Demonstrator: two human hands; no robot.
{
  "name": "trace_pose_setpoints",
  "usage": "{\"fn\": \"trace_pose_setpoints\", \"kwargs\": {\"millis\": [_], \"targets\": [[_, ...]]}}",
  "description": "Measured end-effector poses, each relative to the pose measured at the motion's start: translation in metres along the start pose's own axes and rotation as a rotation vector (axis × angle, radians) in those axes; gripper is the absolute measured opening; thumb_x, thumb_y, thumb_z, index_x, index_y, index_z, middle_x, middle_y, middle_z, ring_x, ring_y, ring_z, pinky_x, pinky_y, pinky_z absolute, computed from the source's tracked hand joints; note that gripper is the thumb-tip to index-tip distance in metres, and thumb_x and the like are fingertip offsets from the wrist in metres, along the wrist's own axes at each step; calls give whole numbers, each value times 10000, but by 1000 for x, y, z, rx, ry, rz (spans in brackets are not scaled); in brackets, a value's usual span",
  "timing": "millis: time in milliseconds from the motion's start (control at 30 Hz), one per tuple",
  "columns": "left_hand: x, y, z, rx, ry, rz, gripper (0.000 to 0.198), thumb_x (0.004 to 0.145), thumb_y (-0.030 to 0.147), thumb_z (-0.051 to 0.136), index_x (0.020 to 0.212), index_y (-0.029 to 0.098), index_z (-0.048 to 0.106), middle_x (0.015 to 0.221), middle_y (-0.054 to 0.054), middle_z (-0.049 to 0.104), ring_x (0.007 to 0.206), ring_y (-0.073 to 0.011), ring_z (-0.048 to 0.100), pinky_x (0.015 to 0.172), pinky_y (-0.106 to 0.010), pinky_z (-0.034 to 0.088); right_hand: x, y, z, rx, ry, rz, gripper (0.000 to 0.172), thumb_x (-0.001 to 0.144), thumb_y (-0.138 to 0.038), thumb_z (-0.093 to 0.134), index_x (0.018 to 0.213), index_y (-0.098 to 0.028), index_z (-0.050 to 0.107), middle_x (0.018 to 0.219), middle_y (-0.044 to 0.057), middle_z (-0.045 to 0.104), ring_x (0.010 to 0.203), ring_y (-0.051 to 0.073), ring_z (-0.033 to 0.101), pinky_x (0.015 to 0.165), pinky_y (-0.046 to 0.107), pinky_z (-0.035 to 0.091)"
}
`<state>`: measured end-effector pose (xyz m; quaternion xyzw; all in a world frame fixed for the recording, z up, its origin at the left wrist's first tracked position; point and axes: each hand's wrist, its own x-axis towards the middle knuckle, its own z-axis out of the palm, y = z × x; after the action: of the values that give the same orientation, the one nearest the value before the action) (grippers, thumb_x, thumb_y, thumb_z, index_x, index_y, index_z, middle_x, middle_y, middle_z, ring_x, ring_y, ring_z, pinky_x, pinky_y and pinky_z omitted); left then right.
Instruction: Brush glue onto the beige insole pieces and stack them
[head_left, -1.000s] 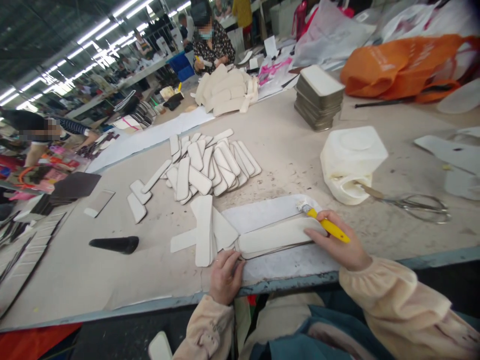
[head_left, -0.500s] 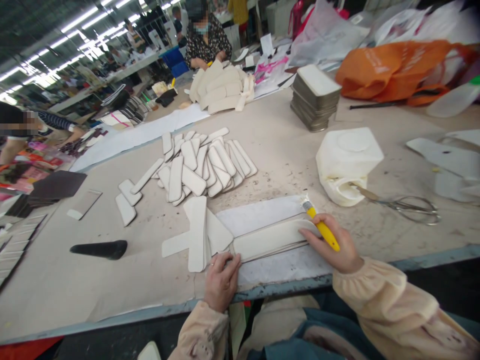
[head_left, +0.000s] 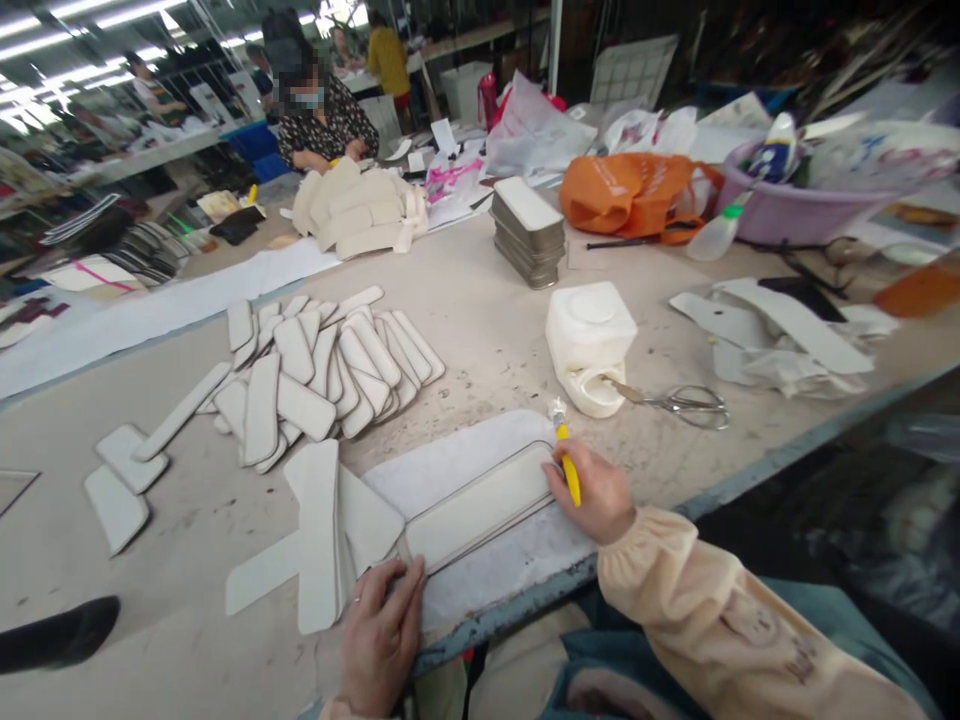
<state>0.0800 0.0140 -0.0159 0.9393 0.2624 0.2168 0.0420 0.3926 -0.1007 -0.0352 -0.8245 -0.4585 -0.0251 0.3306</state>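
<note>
My left hand (head_left: 381, 636) lies flat with fingers stretched on the near left end of a long cream strip (head_left: 480, 506), pinning it to the grey work pad (head_left: 457, 460). My right hand (head_left: 596, 492) is closed round a yellow-handled brush (head_left: 565, 458), its bristles pointing away just past the strip's far right end. The thumb rests on the strip's right tip. Several more cream strips (head_left: 322, 530) lie crossed just left of the pad.
A fanned heap of cream pieces (head_left: 322, 365) lies mid-table. A white glue pot (head_left: 590, 343) with scissors (head_left: 679, 403) stands right of the brush. Behind are a stack of grey pieces (head_left: 527, 232), an orange bag (head_left: 634, 190), a purple basin (head_left: 795, 210). A person works across the table.
The camera has swung right and up, so everything sits further left in view. Both hands keep their hold on the strip and the brush; the strip has not visibly shifted on the pad.
</note>
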Motion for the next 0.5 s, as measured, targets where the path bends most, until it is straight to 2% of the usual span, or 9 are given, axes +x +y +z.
{"fn": "trace_pose_setpoints", "kwargs": {"millis": [500], "targets": [[-2, -3, 2, 11, -14, 23, 320, 867, 136, 577, 1167, 229, 640, 989, -69, 595, 872, -169, 584, 811, -316, 499, 1, 5, 3, -59, -14, -74, 81, 895, -282, 538, 918, -205, 528, 749, 8, 647, 650, 143, 615, 573, 248, 391]]}}
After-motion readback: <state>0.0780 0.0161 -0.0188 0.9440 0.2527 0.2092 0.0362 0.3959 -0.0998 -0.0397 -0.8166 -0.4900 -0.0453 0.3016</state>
